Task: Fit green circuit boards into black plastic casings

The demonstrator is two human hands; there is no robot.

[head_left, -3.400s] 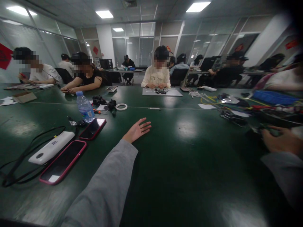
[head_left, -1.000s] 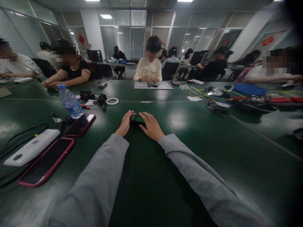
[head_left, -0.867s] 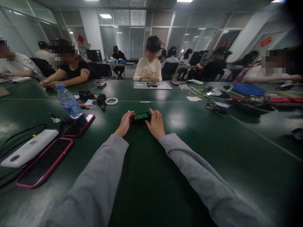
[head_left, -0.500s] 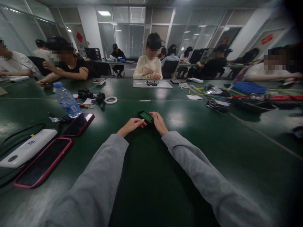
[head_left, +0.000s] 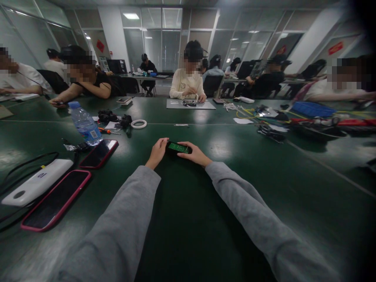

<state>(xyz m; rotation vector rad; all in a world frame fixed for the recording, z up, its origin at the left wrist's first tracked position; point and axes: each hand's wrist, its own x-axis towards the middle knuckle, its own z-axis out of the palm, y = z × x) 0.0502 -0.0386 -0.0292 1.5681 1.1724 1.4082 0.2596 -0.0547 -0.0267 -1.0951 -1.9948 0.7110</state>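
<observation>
A small black device with a green circuit board showing (head_left: pixel 178 147) lies on the dark green table (head_left: pixel 188 219), far out in front of me. My left hand (head_left: pixel 157 152) grips its left end. My right hand (head_left: pixel 196 155) holds its near edge and right end with fingers curled around it. Both arms, in grey sleeves, stretch forward across the table.
To my left lie two pink-cased phones (head_left: pixel 55 199) (head_left: pixel 99 153), a white power bank (head_left: pixel 37 187) with black cables and a water bottle (head_left: pixel 85 125). A tape ring (head_left: pixel 138 123) and small tools sit further back. Cables and a blue tray (head_left: pixel 310 110) clutter the right. Other people work across the table.
My right hand came in from the right and joined my left at the device. Over the last second both hands turned the device about on the table; now it lies crosswise.
</observation>
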